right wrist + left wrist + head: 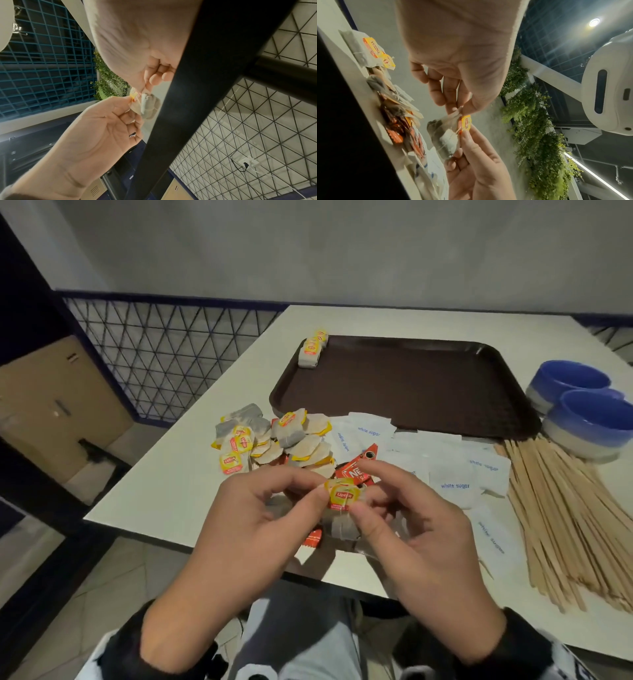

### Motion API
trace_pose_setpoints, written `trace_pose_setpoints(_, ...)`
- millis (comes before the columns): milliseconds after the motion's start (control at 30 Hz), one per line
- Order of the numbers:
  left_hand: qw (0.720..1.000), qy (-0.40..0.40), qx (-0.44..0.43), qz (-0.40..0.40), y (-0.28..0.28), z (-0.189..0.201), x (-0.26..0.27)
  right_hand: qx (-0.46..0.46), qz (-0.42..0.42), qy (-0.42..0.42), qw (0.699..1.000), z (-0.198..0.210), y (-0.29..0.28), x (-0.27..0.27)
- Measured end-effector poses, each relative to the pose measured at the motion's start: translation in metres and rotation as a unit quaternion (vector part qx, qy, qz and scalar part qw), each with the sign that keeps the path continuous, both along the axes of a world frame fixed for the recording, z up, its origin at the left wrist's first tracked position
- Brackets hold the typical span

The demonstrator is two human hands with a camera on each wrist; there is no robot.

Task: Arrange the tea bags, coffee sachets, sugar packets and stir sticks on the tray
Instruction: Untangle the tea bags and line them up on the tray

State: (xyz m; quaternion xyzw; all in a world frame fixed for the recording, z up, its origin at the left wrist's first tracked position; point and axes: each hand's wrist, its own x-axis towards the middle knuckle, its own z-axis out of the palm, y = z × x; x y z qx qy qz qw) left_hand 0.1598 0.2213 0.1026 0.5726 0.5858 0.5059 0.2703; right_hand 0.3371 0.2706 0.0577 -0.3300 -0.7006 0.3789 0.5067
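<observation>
At the far left of the table (164, 491) lies my loose heap of tea bags (270, 440), yellow tags up and down, just off the tray's near left corner. My left hand (260, 522) is raised over the table's near edge, thumb and forefinger pinching the top of one tea bag (342, 508); from the left wrist view the bag (444, 136) hangs free of the table with its yellow tag (465, 122) beside it. A few red coffee sachets (356, 469) lie under and just behind that bag, partly hidden by my fingers. My right hand (414, 529) meets the left one, its thumb and forefinger pinching the yellow tag (343, 494), the other fingers loosely curled. Beyond both hands sits the brown tray (411, 385), with a short row of tea bags (312, 350) already lined along its far left corner. White sugar packets (455, 474) are scattered on the table along the tray's near edge and to the right of my hands. Further right the wooden stir sticks (565, 515) lie in a loose fan on the table, and at their far end, beside the tray's right edge, stand two blue bowls (589, 419) touching each other.
</observation>
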Motion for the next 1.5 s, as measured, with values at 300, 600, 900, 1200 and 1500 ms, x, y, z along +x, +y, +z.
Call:
trace_pose_setpoints(300,0.998,-0.032,-0.039,-0.033,-0.004,-0.004,0.001,0.003,0.003,-0.034,0.999,0.000,0.002,0.001)
trace_pose_setpoints(600,1.000,-0.011,-0.003,-0.029,-0.004,-0.010,-0.001,0.011,-0.011,-0.013,1.000,0.002,0.001,0.000)
trace_pose_setpoints(900,0.990,0.125,0.068,-0.009,0.001,-0.018,-0.013,-0.014,0.002,0.009,1.000,-0.002,0.001,0.000)
trace_pose_setpoints(1200,0.961,0.139,0.106,0.214,0.011,-0.039,-0.090,-0.086,0.094,-0.082,0.988,0.101,0.042,-0.005)
trace_pose_setpoints(1500,0.951,0.137,0.129,0.247,0.014,-0.048,-0.098,-0.218,0.071,-0.200,0.953,0.138,0.215,-0.112)
